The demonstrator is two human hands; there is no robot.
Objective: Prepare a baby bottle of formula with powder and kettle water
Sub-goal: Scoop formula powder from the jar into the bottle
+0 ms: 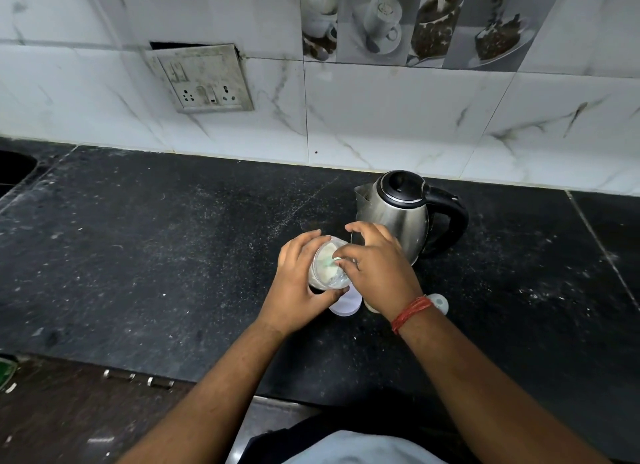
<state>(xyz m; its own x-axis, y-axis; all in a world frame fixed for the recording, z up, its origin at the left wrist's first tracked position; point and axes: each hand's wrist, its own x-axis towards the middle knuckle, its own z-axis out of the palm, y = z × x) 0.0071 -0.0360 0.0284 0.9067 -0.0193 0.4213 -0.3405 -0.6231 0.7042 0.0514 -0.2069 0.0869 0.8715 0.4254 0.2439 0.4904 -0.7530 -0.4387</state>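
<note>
The left hand [298,273] is gripping a clear jar of pale formula powder [329,264] above the black stone counter [138,256], steadying it while the right hand's [377,259] fingers are pinching a green scoop [329,262] inside, beside the steel kettle [398,214].

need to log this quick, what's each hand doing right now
Left hand: closed around the powder jar, holding it.
Right hand: fingers pinching a green scoop inside the jar.

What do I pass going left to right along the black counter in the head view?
Left hand → clear jar of pale powder → right hand → stainless steel kettle with black handle.
</note>
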